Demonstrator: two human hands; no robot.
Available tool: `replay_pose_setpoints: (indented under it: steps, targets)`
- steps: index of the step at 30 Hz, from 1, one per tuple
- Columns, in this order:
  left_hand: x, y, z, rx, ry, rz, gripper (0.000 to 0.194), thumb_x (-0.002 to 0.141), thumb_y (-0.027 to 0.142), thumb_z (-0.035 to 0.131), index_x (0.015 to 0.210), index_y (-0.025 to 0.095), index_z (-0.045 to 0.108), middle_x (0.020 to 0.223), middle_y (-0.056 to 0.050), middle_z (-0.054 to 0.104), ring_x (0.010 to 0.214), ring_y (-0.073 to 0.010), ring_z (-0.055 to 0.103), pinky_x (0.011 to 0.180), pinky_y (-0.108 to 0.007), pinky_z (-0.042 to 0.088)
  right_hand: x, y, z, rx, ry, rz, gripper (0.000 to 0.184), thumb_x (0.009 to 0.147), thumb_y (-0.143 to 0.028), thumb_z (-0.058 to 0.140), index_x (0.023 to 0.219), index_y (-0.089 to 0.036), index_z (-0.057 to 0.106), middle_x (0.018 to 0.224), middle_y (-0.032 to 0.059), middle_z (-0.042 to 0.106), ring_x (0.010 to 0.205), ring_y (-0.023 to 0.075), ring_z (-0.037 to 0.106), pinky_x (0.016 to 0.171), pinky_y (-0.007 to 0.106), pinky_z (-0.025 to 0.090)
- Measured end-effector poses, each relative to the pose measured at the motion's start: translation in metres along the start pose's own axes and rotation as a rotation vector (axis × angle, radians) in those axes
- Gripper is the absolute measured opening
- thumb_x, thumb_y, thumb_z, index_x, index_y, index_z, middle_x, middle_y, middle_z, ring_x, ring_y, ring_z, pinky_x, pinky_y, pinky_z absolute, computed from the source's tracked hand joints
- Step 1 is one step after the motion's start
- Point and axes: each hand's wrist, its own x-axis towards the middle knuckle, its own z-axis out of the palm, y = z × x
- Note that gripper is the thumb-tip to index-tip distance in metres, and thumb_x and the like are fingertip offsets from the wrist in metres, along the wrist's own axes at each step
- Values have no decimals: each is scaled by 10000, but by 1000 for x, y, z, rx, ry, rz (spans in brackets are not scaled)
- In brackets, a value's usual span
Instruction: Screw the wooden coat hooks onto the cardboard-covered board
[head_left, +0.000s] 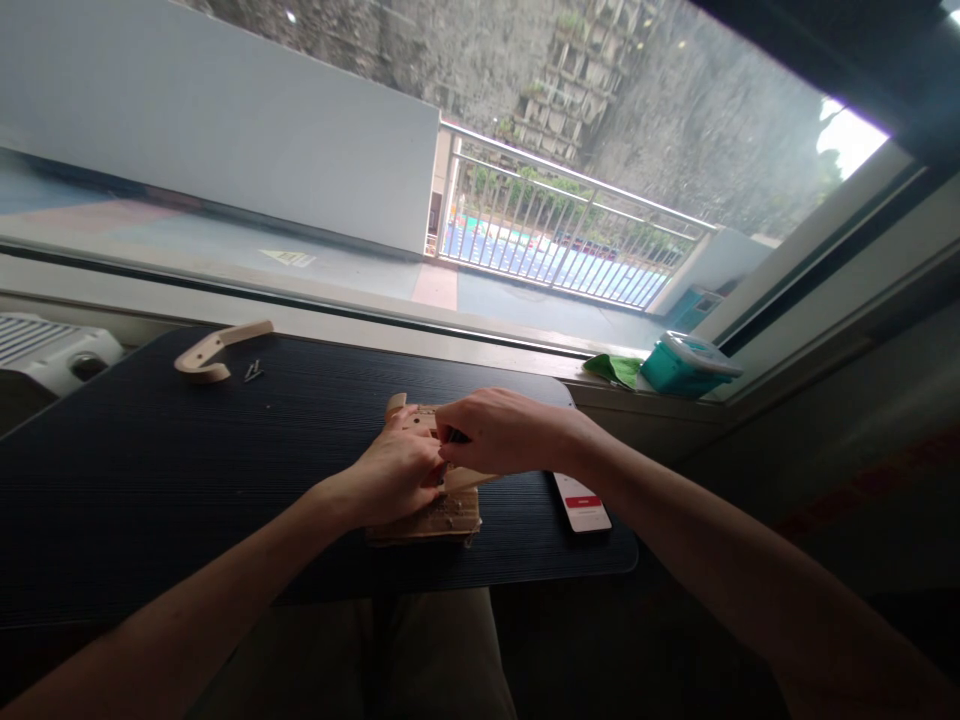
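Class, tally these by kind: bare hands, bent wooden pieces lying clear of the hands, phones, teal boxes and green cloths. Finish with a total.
Bare hands: 2, the left hand and the right hand
Bent wooden piece, clear of the hands: 1
Phone: 1
Teal box: 1
Green cloth: 1
Total: 6

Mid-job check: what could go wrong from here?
1. The left hand's fingers sit right beside the dark object in the right hand; a slip could catch them.
2. The wooden piece under the hands lies over a cardboard pad, which might shift under pressure.
3. The phone lies near the right forearm and the table's edge, so a bump could knock it off.
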Motion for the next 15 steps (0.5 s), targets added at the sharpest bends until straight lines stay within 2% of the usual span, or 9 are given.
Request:
replay_pose_setpoints:
  steps: [8, 13, 15]
  targets:
    - [1, 1, -1, -31, 4, -14, 95, 690, 193, 591, 708, 233, 675, 970, -35, 672, 1051, -268, 523, 994, -496, 258, 1, -3, -2, -50, -29, 12, 241, 845, -294, 455, 888, -176, 662, 878, 72, 690, 758, 172, 605, 565, 258, 315]
    - [0, -1, 0, -45, -39, 4, 108, 699, 185, 579, 616, 216, 641, 863, -8, 663, 973, -227, 548, 1007, -482, 248, 1, -2, -5, -87, -66, -13, 220, 838, -273, 471, 868, -159, 657, 883, 82, 685, 762, 173, 596, 597, 261, 331]
    - [0, -1, -1, -40, -31, 5, 114, 695, 188, 584, 589, 202, 624, 833, -17, 656, 977, -236, 546, 991, -483, 263, 1, -1, -5, -72, -58, -42, 219, 851, -239, 449, 865, -150, 648, 885, 81, 680, 761, 163, 586, 612, 260, 330]
